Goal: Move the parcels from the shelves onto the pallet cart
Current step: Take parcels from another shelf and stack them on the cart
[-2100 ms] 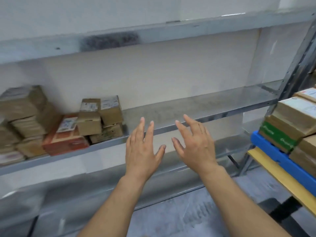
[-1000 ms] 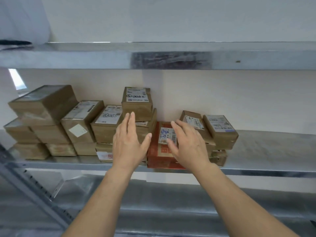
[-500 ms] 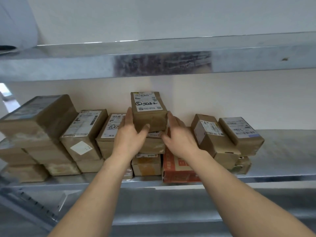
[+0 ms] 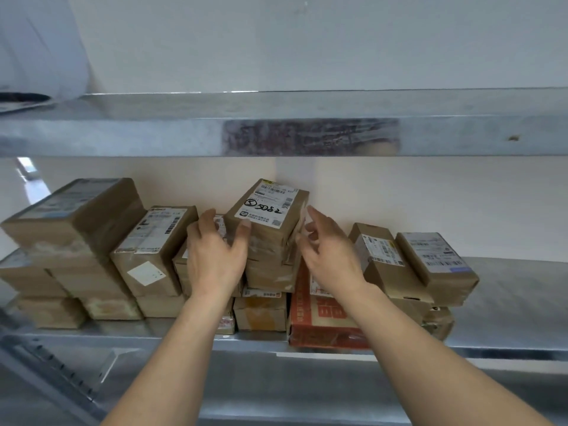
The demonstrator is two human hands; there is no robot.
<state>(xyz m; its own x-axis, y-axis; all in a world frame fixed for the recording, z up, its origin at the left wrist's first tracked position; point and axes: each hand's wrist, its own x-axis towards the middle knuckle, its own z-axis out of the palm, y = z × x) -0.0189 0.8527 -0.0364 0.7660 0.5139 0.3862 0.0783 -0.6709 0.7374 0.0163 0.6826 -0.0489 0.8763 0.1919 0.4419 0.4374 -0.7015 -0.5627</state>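
Brown taped parcels are stacked on the middle metal shelf (image 4: 504, 348). The top parcel (image 4: 270, 232), with a white label and "5082" handwritten on it, sits tilted on the middle stack. My left hand (image 4: 212, 259) grips its left corner, thumb on the front face and fingers round the left side. My right hand (image 4: 332, 259) presses its fingers against the parcel's right side. A flat red box (image 4: 322, 330) lies under my right wrist. The pallet cart is out of view.
Larger brown parcels (image 4: 76, 229) are piled at the left, and two leaning ones (image 4: 436, 265) stand at the right. The upper shelf's edge (image 4: 153, 133) runs close above the stack. The shelf is bare to the right. A perforated upright (image 4: 46, 364) slants at the lower left.
I turned from the cart side to the stacked parcels and both hands reached in. They closed on the top labelled parcel, which now sits rotated and tilted.
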